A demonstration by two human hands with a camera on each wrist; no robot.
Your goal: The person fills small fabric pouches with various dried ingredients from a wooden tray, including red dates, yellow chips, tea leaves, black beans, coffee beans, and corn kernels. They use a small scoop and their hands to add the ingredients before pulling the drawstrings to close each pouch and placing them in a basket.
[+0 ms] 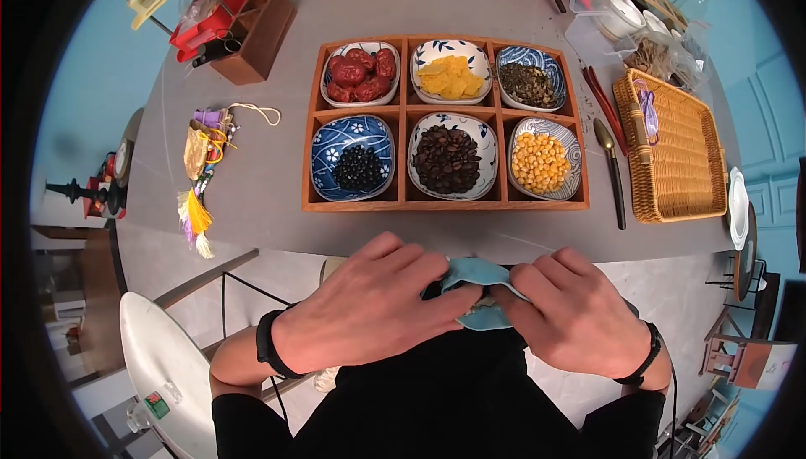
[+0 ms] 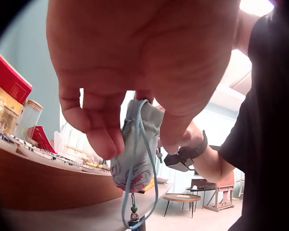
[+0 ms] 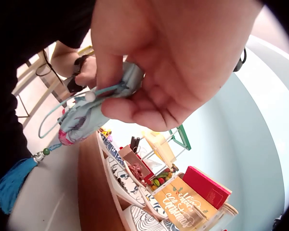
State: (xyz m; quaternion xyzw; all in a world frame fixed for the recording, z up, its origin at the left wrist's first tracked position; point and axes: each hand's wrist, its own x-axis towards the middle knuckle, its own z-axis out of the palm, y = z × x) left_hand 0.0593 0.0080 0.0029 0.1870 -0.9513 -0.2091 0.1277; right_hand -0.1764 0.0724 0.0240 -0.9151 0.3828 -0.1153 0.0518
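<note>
Both hands hold a light blue drawstring pouch by its mouth, just in front of the table edge. My left hand pinches the left side of the opening and my right hand the right side, with the rim spread between them. In the left wrist view the pouch hangs downward, showing a pink and grey printed pattern, and a blue cord loops down from its neck. A green bead and a blue tassel hang from its bottom in the right wrist view.
On the table a wooden divided tray holds several patterned bowls of red dates, yellow pieces, dried leaves, black beans, dark brown pieces and corn kernels. A spoon and a wicker basket lie right; tasselled sachets lie left.
</note>
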